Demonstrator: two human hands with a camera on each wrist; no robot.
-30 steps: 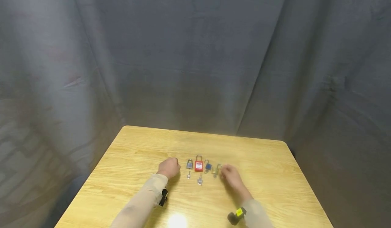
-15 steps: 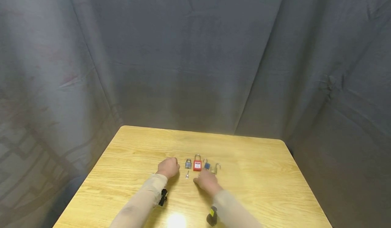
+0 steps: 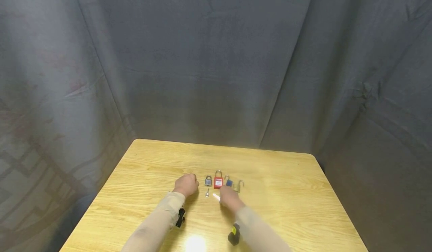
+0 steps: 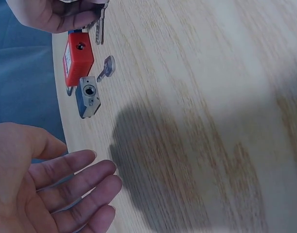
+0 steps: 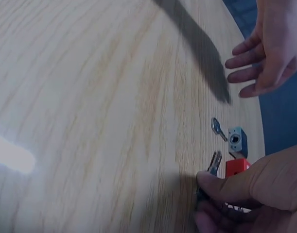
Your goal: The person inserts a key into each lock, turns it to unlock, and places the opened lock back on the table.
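Observation:
My right hand pinches keys between thumb and fingers, their blades sticking out; the fingers hide how many. Just beyond it stand a red padlock, a blue padlock, partly covered by the hand, and a brass padlock with its shackle open. A small grey padlock is left of the red one, and a single key lies on the table in front of it. My left hand holds nothing, fingers loosely bent, a little left of the grey padlock.
The wooden table carries everything, with rounded far corners. Grey curtains hang behind it and at both sides. A bright light reflection shows on the table's near part.
My right hand moved left from beside the brass padlock to the keys before the red padlock and took hold of them. The left hand stayed in place.

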